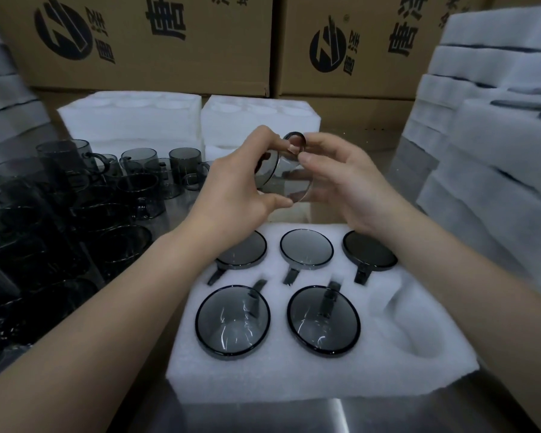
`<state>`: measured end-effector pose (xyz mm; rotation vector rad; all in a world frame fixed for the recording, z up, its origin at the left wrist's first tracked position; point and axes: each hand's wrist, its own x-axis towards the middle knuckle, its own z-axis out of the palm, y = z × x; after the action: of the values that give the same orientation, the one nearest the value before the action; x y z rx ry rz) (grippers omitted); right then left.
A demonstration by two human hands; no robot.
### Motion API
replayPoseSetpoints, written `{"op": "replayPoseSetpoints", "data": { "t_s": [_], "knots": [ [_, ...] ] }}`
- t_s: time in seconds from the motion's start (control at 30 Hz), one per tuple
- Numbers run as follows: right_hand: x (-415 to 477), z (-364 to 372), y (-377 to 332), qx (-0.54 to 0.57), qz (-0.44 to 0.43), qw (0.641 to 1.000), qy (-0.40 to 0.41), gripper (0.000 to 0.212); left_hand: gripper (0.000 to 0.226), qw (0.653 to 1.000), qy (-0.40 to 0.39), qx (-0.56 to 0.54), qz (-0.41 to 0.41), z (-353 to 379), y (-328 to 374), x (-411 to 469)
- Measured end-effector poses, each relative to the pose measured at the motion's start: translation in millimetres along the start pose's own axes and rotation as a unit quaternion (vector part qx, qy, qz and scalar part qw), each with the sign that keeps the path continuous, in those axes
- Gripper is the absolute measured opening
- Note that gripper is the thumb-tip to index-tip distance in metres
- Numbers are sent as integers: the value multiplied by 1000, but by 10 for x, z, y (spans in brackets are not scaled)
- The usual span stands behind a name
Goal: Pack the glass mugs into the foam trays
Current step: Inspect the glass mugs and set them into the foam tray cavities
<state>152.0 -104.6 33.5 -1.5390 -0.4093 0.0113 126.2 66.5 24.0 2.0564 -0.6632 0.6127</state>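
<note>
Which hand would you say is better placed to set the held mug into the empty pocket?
Right, probably: the left hand and right hand hold the smoky grey glass mug, but the white foam tray's empty pocket lies at its near right corner.

The foam tray has 1 free pocket beside 5 mugs.

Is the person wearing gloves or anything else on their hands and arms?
No gloves. The left hand and the right hand are both bare, and the nails that show are short and plain. No ring, watch or bracelet can be seen. The left forearm and the right forearm are bare too, and no sleeve shows anywhere in the picture.
</note>
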Motion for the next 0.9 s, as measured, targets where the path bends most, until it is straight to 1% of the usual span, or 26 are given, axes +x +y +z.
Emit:
{"op": "replayPoseSetpoints", "data": {
  "t_s": [0.03,0.1,0.13,0.17,0.2,0.23,0.27,0.3,0.37,0.43,0.5,0.53,0.6,0.63,0.67,0.7,0.73,0.8,0.83,0.9],
  "knots": [
    [2,5,3,-41,-36,998,39,24,58,1000,-13,12,8,0,4,5],
    [6,-4,2,-112,-90,987,70,26,59,997,-44,54,44,7,9,11],
    [1,-12,5,-165,-120,976,82,28,60,994,-53,73,61,13,5,13],
    [-5,-21,7,-243,-161,952,96,29,60,992,-59,82,69,18,3,14],
    [-13,-31,6,-331,-209,913,110,29,60,992,-62,86,70,19,2,14],
    [-17,-43,14,-407,-260,867,120,28,61,992,-63,87,71,21,1,14],
    [-22,-57,18,-460,-299,827,128,26,61,992,-62,86,74,19,1,15],
    [-22,-64,20,-495,-315,799,133,25,61,991,-60,85,79,19,6,17],
    [-23,-64,13,-535,-314,773,134,27,61,992,-55,79,85,20,23,29],
    [-32,-47,16,-536,-330,764,142,26,60,992,-48,75,86,29,36,35],
    [-49,-15,17,-499,-350,775,167,23,61,993,-39,78,86,44,31,31],
    [-51,2,10,-468,-342,794,181,22,62,993,-35,79,86,50,22,29],
    [-25,17,-2,-375,-273,864,194,21,63,993,-26,79,80,49,12,26],
    [-2,12,-2,-312,-232,903,185,22,63,994,-22,77,75,45,7,25],
    [16,2,-5,-242,-195,936,164,22,62,995,-17,73,72,39,-2,27],
    [23,-11,-8,-171,-164,962,134,23,62,995,-11,69,70,36,-13,29],
    [24,-25,-7,-102,-134,981,100,22,61,996,-4,63,66,32,-23,32],
    [21,-54,3,1,-82,996,45,18,60,997,2,50,58,27,-36,35],
    [21,-64,4,22,-67,997,37,17,61,997,0,47,59,26,-39,37],
    [31,-69,0,21,-52,997,45,22,60,996,-13,51,69,27,-31,34]
  ]
}}
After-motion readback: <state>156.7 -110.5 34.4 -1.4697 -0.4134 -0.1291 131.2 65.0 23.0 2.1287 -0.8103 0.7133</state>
